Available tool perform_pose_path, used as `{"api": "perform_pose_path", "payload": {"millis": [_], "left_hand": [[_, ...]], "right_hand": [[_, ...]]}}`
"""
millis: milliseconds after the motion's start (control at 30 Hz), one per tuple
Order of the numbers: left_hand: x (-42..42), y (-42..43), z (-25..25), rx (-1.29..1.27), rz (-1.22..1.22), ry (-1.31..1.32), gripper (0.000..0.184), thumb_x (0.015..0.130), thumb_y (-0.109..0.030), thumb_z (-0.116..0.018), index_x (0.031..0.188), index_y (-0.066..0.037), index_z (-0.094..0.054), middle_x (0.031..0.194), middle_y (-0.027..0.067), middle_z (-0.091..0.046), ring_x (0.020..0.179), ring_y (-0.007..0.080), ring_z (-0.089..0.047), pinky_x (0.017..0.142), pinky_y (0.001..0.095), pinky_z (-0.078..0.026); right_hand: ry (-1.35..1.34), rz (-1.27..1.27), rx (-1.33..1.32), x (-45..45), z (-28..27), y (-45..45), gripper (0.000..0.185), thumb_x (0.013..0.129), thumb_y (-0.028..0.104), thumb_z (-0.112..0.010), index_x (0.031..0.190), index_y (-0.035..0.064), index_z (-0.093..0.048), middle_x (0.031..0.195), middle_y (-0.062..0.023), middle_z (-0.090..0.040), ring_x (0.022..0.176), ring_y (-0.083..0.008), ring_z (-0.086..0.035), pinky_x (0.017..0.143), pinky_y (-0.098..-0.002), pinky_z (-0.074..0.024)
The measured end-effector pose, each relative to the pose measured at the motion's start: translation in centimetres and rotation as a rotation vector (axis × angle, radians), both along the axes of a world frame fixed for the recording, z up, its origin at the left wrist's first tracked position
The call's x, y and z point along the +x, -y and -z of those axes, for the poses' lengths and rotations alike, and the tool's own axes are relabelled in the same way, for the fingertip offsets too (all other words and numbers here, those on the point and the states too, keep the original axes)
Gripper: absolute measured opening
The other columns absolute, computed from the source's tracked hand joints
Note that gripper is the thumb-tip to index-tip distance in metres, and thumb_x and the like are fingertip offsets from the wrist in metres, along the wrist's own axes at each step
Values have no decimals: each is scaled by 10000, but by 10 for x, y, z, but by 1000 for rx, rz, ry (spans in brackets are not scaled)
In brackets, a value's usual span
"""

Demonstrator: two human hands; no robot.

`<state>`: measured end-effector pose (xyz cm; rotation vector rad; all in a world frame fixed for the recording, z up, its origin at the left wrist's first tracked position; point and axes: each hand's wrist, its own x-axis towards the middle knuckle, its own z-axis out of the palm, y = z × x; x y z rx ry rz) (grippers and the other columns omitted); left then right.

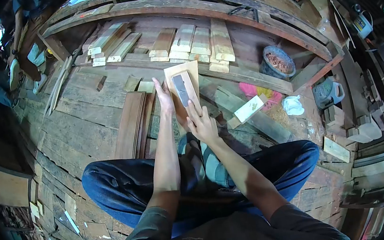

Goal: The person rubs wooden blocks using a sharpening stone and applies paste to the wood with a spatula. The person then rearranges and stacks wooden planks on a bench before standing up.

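In front of me a light wooden board (192,66) tilts up, with a narrower wooden piece (192,90) on it that bears a grey rectangular patch (180,87). My left hand (164,97) is upright at the board's left edge, fingers stretched out and thumb side hard to make out. Whether its palm presses on the edge I cannot tell. My right hand (203,124) lies over the lower end of the piece, two fingers stretched out and touching it near the grey patch. Neither hand is wrapped round anything that I can see.
Dark planks (129,122) are stacked left of my hands. Rows of boards (183,39) lie under a long workbench (175,7). To the right are a pale block (249,109), a white plastic bag (292,105), a bucket of shavings (278,61) and a jug (328,92). Another person's legs (21,58) show upper left.
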<state>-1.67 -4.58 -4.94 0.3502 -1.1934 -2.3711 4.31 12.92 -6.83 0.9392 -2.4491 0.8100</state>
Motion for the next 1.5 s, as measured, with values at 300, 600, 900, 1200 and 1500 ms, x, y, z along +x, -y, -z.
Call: {"api": "perform_pose_path", "payload": {"millis": [300, 600, 900, 1200, 1500], "left_hand": [[-2, -5, 9, 101, 167, -56, 910, 989, -727, -228, 1387, 41, -509, 1369, 153, -574, 1297, 251, -507, 1150, 357, -317], [-11, 12, 32, 29, -71, -141, 918, 1011, -664, -294, 1583, -1, -20, 1655, 178, -44, 1518, 287, -177, 1253, 387, -127], [-6, 3, 18, 128, 159, -19, 995, 963, -759, -263, 1550, 44, -219, 1558, 219, -350, 1438, 291, -346, 1214, 390, -209], [-25, 13, 59, 173, 63, -37, 1096, 891, -830, -326, 1556, 22, -146, 1571, 199, -322, 1428, 311, -344, 1200, 429, -239], [-28, 17, 65, 147, 77, 8, 1131, 880, -857, -269, 1515, 79, -280, 1532, 187, -388, 1398, 312, -390, 1190, 413, -258]], "right_hand": [[80, 48, -36, -38, -81, 46, 689, 934, 322, -598, 1561, 311, -313, 1004, -237, -497, 642, -443, -631, 576, -527, -547], [96, 8, 81, 5, 20, -11, 691, 926, 316, -610, 1558, 309, -330, 988, -218, -507, 604, -412, -631, 541, -507, -540], [25, 34, -70, -38, -61, 42, 677, 930, 313, -605, 1551, 323, -336, 972, -204, -508, 653, -405, -646, 594, -513, -548], [61, 18, 50, -4, 15, 2, 639, 934, 324, -604, 1532, 321, -380, 922, -196, -491, 620, -398, -637, 568, -514, -544], [5, 34, -28, -36, -42, 34, 643, 914, 309, -618, 1517, 351, -399, 968, -175, -484, 656, -389, -643, 580, -499, -555]]}}
